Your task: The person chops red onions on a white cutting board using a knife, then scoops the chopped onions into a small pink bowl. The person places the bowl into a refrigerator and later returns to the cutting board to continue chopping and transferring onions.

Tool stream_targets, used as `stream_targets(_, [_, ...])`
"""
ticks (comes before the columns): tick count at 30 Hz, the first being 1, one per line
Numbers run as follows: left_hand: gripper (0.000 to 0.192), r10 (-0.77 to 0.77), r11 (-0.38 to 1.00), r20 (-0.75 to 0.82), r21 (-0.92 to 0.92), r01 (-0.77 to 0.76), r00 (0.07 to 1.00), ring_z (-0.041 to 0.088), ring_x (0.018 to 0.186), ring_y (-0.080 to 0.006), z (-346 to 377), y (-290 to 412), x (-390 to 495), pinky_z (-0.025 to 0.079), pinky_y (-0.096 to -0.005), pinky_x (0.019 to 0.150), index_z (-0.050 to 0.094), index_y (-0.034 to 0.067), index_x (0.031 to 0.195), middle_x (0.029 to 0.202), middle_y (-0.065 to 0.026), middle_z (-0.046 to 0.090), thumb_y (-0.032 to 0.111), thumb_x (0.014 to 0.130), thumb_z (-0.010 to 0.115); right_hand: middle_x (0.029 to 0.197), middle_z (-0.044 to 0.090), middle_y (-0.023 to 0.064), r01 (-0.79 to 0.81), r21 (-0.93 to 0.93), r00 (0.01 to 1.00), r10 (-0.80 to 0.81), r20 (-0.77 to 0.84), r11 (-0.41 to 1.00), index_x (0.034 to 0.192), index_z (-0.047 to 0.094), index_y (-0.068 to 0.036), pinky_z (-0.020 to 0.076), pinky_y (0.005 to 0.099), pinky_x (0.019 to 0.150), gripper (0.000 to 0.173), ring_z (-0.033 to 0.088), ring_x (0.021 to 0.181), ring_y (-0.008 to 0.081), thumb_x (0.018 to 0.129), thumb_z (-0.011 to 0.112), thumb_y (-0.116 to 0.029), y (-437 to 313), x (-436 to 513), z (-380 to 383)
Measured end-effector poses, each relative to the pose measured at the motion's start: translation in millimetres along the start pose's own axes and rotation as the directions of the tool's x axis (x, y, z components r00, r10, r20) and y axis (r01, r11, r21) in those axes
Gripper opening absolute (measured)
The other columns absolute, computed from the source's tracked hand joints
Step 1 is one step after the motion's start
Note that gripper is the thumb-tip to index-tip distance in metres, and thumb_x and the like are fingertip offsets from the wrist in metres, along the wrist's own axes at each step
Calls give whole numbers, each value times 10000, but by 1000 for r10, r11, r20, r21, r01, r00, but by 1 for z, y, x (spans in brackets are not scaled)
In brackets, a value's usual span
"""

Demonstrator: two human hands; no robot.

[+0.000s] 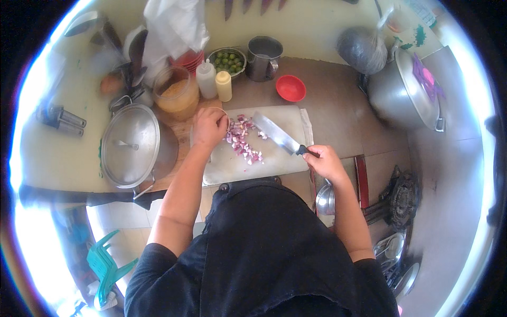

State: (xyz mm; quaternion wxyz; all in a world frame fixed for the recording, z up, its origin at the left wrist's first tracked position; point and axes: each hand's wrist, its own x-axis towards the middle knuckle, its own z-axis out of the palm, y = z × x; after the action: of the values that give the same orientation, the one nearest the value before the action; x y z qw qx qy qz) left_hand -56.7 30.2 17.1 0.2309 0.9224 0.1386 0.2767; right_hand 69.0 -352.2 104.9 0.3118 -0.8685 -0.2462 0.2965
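Note:
A white cutting board (273,160) lies on the counter in front of me. Diced red onion (241,136) is spread over its middle, with a few loose pieces to the right. My right hand (325,160) grips the black handle of a chef's knife (279,132), whose broad blade slants up and left over the board beside the onion. At the board's upper left is my left hand (211,126), fingers bent down next to the onion. A thin curved rim (222,111) shows around its fingers; the hand hides most of that thing, and its hold is unclear.
A lidded metal pot (130,146) stands left, near a tub of orange-yellow contents (176,95). Behind the board are two squeeze bottles (214,83), a bowl of small green fruits (227,61), a metal mug (263,59) and a red bowl (291,88). A large pot (400,93) and burner (402,198) are right.

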Motion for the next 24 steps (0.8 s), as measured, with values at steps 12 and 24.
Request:
stream_targets(12, [1127, -155, 973, 120, 191, 130, 981, 421, 1516, -456, -35, 17, -18, 361, -566, 1265, 498, 100, 1603, 1687, -208, 432, 426, 638, 982, 974, 742, 147, 160, -321, 906, -268, -327, 933, 1188, 802, -114, 579, 494, 803, 312, 734, 909, 383, 903, 811, -241, 25, 39, 72])
stream_targets(24, [1282, -178, 982, 389, 127, 139, 904, 350, 1560, -483, -44, 6, -12, 342, -537, 1306, 312, 82, 1703, 1746, -224, 323, 250, 610, 962, 1006, 717, 157, 163, -325, 952, -235, -197, 932, 1206, 778, -142, 577, 535, 852, 292, 717, 971, 416, 944, 771, -270, 22, 33, 61])
